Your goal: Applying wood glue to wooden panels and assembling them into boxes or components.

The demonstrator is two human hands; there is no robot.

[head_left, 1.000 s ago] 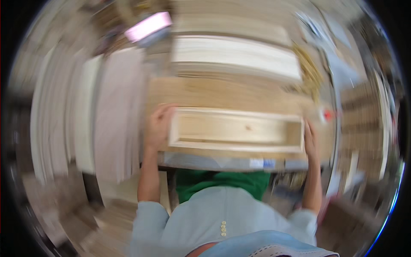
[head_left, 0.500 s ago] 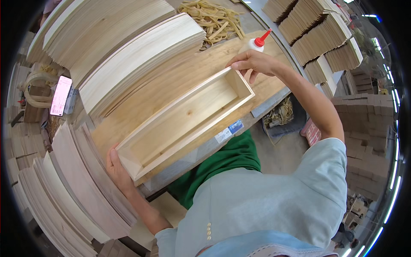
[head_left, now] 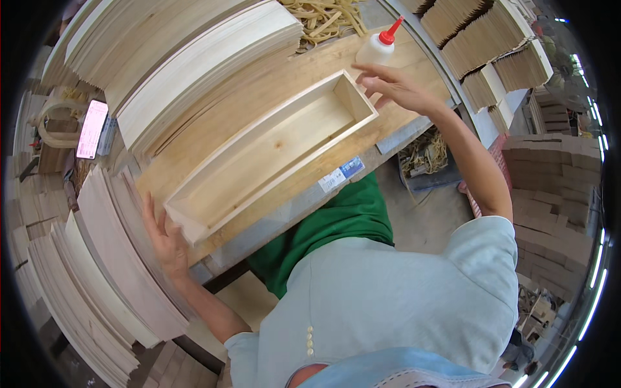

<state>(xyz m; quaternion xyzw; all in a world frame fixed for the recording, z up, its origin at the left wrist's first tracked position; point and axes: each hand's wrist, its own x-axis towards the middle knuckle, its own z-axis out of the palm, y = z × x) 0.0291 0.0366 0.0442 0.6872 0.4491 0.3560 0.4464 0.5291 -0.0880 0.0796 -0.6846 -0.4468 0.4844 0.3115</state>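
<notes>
One open-topped wooden box (head_left: 278, 145), long and narrow, lay lengthwise along the near edge of the bench (head_left: 422, 68), its left end close to the left edge. One left hand (head_left: 171, 251), fingers spread apart, was just beside that end, and one right hand (head_left: 398, 89), fingers parted, was at the opposite end (contact could not be told). Also: one white bottle (head_left: 374, 53) with red nozzle, toward the far right corner, and one stack of pale boards (head_left: 213, 81) along the far edge.

Smooth matt wooden box (head_left: 288, 139), plastic bottle (head_left: 373, 52)
</notes>
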